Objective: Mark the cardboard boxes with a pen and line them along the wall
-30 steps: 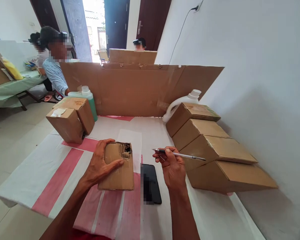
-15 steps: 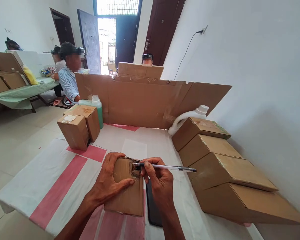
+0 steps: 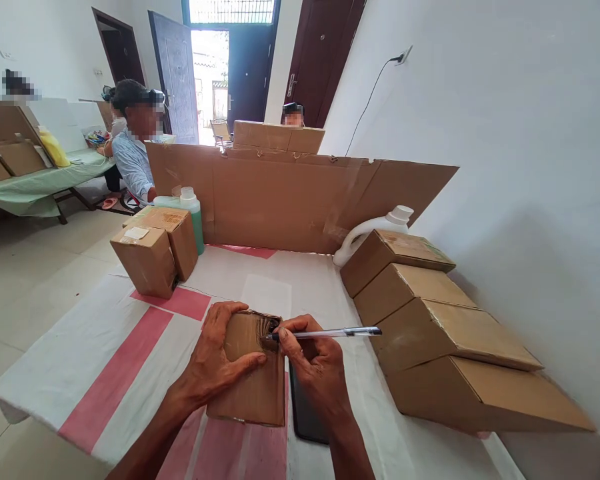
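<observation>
A small cardboard box [image 3: 247,393] lies in front of me, with dark scribbled lines and a dark hole-like spot near its upper right corner. My left hand [image 3: 213,363] grips it, fingers along the left side and far edge, thumb resting across the top face. Between the thumb and fingers of my right hand [image 3: 317,363] is a gel pen [image 3: 337,333] with a clear barrel. Its tip meets the scribbled patch, and its capped-looking dark end points right. Under my right wrist lies a black phone [image 3: 303,413], partly hidden.
Stacked cardboard boxes [image 3: 430,327] line the right side, beside a white jug [image 3: 375,230]. At the left stand two more boxes [image 3: 145,260] and a green bottle [image 3: 196,217]. A cardboard panel [image 3: 270,200] closes off the far edge; several people sit beyond it.
The pen tip has shifted slightly down and left over the scribbled patch, and the pen's far end has swung up and left. My left hand keeps its hold. The whole view shifts slightly.
</observation>
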The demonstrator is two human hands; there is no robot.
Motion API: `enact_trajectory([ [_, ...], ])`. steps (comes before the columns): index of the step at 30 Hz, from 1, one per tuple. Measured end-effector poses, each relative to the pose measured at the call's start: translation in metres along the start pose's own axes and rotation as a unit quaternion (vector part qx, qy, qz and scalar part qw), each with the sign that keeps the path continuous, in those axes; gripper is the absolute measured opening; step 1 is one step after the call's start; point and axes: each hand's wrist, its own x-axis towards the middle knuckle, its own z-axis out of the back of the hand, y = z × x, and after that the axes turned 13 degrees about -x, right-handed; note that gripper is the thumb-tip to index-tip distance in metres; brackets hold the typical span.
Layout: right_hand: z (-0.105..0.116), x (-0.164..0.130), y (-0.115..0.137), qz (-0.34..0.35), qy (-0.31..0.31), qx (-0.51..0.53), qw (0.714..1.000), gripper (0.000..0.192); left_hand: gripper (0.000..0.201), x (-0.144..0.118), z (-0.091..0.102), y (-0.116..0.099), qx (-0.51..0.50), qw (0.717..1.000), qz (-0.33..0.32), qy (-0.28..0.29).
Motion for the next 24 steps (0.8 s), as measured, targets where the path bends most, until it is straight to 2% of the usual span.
enact_trajectory([
  [4,0.004,-0.007,-0.001,-0.004,-0.006,-0.032,0.999,0.028,0.064,-0.001,0.000,0.001,0.005,1.000,-0.002,0.000],
  [6,0.009,-0.009,-0.004,-0.015,-0.021,-0.012,1.000,0.027,0.063,-0.001,0.000,0.001,0.007,1.000,0.000,-0.001],
  [10,0.039,-0.001,-0.019,-0.059,-0.044,0.076,0.994,0.031,0.060,-0.001,0.002,0.001,0.006,1.000,0.003,0.000],
  [11,0.049,0.004,-0.028,-0.077,-0.047,0.064,0.994,0.033,0.059,-0.001,0.003,0.001,0.005,1.000,0.005,0.001],
  [13,0.069,0.013,-0.052,-0.128,-0.026,-0.061,0.990,0.034,0.058,-0.002,0.005,0.002,0.004,1.000,0.009,0.004],
  [15,0.082,0.019,-0.083,-0.192,0.010,-0.242,0.951,0.027,0.057,-0.003,0.009,0.004,0.004,1.000,0.014,0.004],
  [17,0.085,0.021,-0.114,-0.243,0.037,-0.359,0.901,0.016,0.057,-0.003,0.012,0.007,0.007,1.000,0.017,0.001],
  [20,0.074,0.017,-0.148,-0.289,0.064,-0.434,0.851,0.006,0.059,-0.001,0.013,0.010,0.016,1.000,0.016,0.001],
  [22,0.064,0.014,-0.156,-0.301,0.085,-0.472,0.824,0.008,0.059,0.000,0.012,0.010,0.019,1.000,0.016,0.006],
  [24,0.057,0.010,-0.154,-0.302,0.097,-0.498,0.807,0.016,0.058,0.000,0.010,0.008,0.017,1.000,0.020,0.014],
])
